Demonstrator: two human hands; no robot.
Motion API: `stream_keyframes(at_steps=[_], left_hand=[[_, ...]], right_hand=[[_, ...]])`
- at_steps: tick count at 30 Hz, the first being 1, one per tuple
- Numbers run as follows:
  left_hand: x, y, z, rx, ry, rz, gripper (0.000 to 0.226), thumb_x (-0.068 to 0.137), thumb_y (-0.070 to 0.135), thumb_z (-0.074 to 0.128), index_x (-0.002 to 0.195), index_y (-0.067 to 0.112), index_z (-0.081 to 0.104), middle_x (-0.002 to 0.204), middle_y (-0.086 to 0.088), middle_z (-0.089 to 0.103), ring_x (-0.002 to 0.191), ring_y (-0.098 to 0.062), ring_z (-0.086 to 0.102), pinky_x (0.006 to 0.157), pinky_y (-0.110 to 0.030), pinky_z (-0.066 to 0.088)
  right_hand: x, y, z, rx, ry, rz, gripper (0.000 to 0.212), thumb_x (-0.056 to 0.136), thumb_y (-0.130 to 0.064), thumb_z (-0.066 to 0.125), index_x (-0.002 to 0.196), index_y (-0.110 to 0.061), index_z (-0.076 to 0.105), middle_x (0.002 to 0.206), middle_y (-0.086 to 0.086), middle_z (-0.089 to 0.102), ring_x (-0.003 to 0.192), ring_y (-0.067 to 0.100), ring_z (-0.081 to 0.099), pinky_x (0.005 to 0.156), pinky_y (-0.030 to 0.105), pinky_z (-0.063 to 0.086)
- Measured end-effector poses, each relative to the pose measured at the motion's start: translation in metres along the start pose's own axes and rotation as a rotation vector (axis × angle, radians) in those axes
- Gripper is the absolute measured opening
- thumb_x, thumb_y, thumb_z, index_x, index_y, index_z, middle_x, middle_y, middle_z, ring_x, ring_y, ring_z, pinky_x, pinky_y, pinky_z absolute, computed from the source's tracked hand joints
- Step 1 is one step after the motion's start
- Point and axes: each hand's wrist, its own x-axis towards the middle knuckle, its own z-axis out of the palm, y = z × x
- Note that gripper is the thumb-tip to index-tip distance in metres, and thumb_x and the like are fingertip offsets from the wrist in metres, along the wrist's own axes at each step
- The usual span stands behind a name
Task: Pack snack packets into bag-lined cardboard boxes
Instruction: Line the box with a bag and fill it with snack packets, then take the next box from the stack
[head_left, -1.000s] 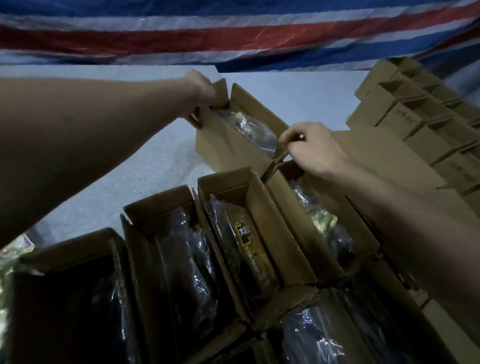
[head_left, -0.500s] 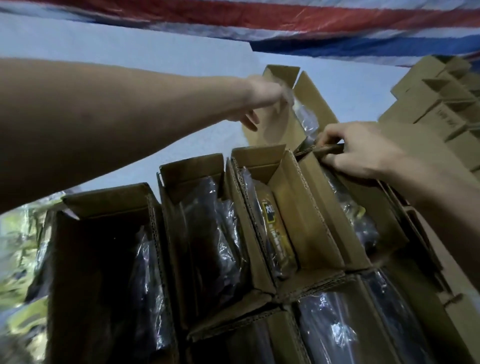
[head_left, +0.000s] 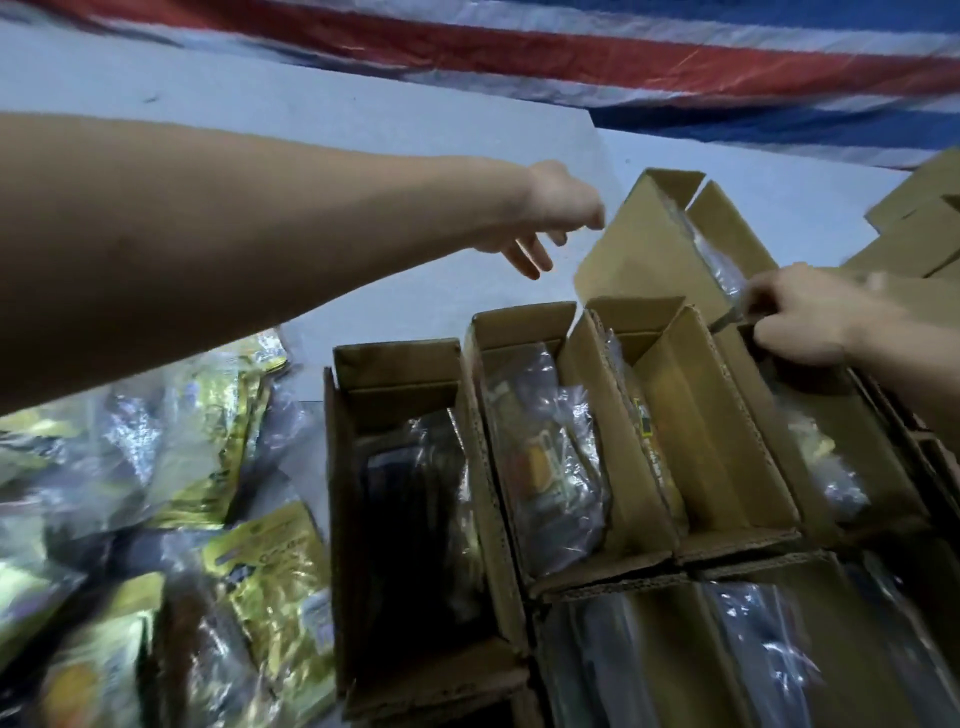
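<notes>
- The snack packets (head_left: 171, 467) lie in a loose heap on the floor at the far left, just beside the first box. No hand holds one now.
- The left hand (head_left: 550, 218) hangs above the pale floor with fingers loose and pointing down, holding nothing. It is near the wall of the tilted box (head_left: 644, 249) but does not touch it.
- The row of boxes (head_left: 400, 364) stands open in the middle, each with a clear bag liner (head_left: 550, 410) and some packets inside.
- The tilted box leans behind the row. I think it may fall over and spill, because no hand supports it on the left side.
- The right hand (head_left: 802, 322) has its fingers curled and pinches what seems to be a cardboard flap (head_left: 727, 322) of the rightmost box; blur hides the exact grip.
- A strong pull here could tear the flap, or drag the neighbour boxes out of line.
</notes>
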Motion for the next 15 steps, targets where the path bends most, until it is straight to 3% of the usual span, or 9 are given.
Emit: stream_keyframes(at_steps=[3,6,9,12,15], left_hand=[[-0.028,-0.02,-0.031,-0.022,0.046,-0.031,0.045,0.102,0.031,0.053,0.14,0.007,0.049,0.134,-0.011,0.058,0.095,-0.027,0.066,0.072,-0.036,0.058],[-0.064,-0.048,-0.062,-0.057,0.127,-0.039,0.041,0.101,0.03,0.054,0.135,0.006,0.051,0.122,-0.009,0.063,0.094,-0.025,0.068,0.072,-0.035,0.059],[-0.109,-0.08,-0.09,-0.066,0.237,-0.007,0.028,0.1,0.027,0.055,0.12,0.008,0.06,0.111,-0.007,0.068,0.092,-0.022,0.069,0.075,-0.032,0.058],[-0.162,-0.116,-0.116,-0.058,0.354,0.017,0.013,0.098,0.021,0.056,0.103,0.013,0.065,0.104,-0.005,0.071,0.083,-0.019,0.064,0.072,-0.027,0.051],[-0.219,-0.155,-0.137,-0.015,0.463,0.054,0.014,0.094,0.012,0.055,0.1,0.011,0.068,0.096,-0.007,0.07,0.078,-0.016,0.059,0.064,-0.021,0.045]], right_hand=[[-0.013,-0.033,-0.012,-0.016,0.222,0.097,0.007,0.082,-0.017,0.065,0.088,-0.016,0.067,0.095,0.017,0.066,0.096,0.036,0.057,0.104,0.051,0.037],[-0.045,-0.088,-0.023,0.134,0.405,0.02,0.017,0.075,-0.01,0.061,0.09,-0.016,0.066,0.095,0.018,0.067,0.099,0.043,0.059,0.095,0.054,0.047],[-0.09,-0.156,-0.03,0.279,0.397,-0.118,0.031,0.07,-0.008,0.056,0.094,-0.024,0.068,0.1,0.011,0.07,0.102,0.04,0.06,0.094,0.049,0.05],[-0.13,-0.22,-0.027,0.394,0.376,-0.248,0.032,0.074,-0.008,0.053,0.094,-0.028,0.068,0.094,0.003,0.068,0.096,0.032,0.061,0.089,0.041,0.05],[-0.16,-0.279,-0.015,0.499,0.347,-0.345,0.03,0.078,-0.006,0.05,0.091,-0.026,0.067,0.086,-0.004,0.064,0.089,0.025,0.059,0.082,0.035,0.049]])
